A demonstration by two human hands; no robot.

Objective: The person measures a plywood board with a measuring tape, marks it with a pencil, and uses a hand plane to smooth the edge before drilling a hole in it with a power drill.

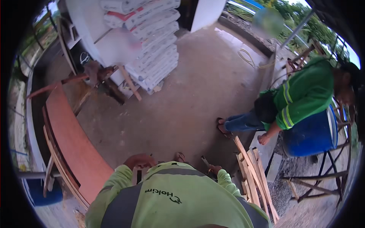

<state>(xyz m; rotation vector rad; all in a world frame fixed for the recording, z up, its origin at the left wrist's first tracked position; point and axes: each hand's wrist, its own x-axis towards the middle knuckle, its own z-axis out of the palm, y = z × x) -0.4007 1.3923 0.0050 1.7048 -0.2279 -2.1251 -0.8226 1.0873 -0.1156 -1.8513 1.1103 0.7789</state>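
My left hand [138, 160] shows just above my lime-green sleeve, fingers curled; what it holds is hidden. A thin dark strip [138, 176] hangs just below it. My right hand [215, 169] is closed around a short grey metal tool [205, 161] that points up and left. My sandalled foot [179, 156] rests on the concrete floor [182, 102] between the two hands. My own shirt hides whatever lies under them.
A long reddish board [72, 140] leans along the left. Stacked white sacks [152, 45] stand at the back. Loose wooden slats [253, 178] lie right of me. A person in a green striped jacket [304, 95] sits beside a blue barrel [311, 135].
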